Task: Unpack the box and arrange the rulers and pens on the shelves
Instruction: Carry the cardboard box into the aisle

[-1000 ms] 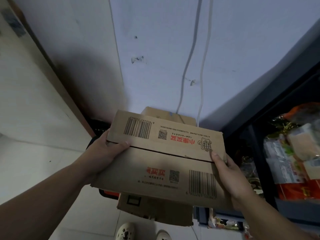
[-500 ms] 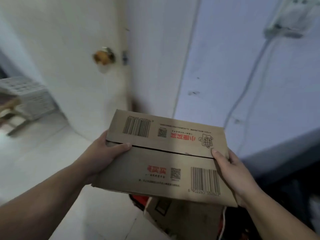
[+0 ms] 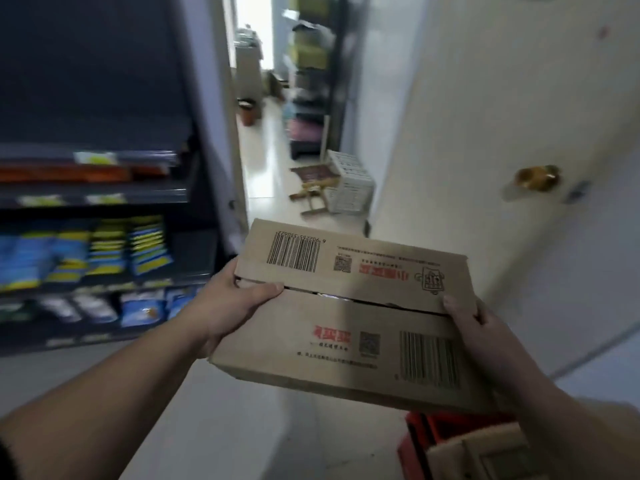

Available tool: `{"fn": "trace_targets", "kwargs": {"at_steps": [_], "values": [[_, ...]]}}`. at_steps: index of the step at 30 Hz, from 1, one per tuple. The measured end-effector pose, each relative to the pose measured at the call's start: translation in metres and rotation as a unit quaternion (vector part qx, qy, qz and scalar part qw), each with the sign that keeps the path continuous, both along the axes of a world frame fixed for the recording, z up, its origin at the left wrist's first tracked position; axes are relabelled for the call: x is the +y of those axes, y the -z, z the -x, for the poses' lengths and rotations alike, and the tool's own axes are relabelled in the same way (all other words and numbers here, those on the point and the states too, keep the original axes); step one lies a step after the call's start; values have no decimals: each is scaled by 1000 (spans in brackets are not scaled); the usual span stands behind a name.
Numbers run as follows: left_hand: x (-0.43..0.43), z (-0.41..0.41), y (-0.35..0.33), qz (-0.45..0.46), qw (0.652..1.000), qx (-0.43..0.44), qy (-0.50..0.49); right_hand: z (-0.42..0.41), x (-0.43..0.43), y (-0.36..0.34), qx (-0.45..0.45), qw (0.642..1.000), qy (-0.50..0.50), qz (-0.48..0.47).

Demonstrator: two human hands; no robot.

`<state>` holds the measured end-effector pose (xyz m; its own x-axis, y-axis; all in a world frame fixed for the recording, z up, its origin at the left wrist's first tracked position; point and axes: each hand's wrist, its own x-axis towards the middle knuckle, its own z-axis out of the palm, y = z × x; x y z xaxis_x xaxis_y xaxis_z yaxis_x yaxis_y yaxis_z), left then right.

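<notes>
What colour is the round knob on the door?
The knob is shiny gold, seen in the head view.

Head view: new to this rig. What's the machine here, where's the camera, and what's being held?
There is no machine. A person works bare-handed and wears a wide-angle camera on the head, looking forward and down, so you see their own arms. The left hand and right hand grip a cardboard box by its ends, thumbs on top. Its flaps are down, with a thin gap between them. It rests on nothing and is carried above the floor. To the left stand dark shelves with blurred blue and yellow packets. To the right is a pale door with a brass knob, and a doorway lies ahead. At lower right are a red crate and another carton by it.
</notes>
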<state>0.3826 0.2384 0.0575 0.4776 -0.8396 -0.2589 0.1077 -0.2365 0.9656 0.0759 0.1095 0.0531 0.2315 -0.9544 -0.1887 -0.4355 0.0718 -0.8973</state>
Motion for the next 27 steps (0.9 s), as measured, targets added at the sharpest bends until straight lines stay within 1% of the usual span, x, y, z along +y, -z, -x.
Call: {"fn": "trace_targets", "kwargs": {"at_steps": [3,6,9,13,16,20,23,27], "values": [[66,-61,2,-1,998,-6,-67,-84,24,-1,-6,998,-67,8],[137,-128,6,-5,992,-8,-128,-174,58,2,-26,990,-138,-21],[209,-192,4,-5,981,-13,-191,-268,98,8,-25,979,-197,-52],[303,-269,1,-13,962,-30,-273,-392,155,12,-17,959,-277,-61],[366,-312,-4,-23,941,-43,-334,-474,197,11,-10,938,-342,-49],[430,-350,-7,-27,911,-46,-408,-567,242,11,-12,914,-401,-66],[466,-376,-5,-40,884,-43,-464,-629,270,11,-6,893,-448,-48],[496,-414,-1,-52,848,-31,-526,-711,297,14,10,855,-518,-20]]}}
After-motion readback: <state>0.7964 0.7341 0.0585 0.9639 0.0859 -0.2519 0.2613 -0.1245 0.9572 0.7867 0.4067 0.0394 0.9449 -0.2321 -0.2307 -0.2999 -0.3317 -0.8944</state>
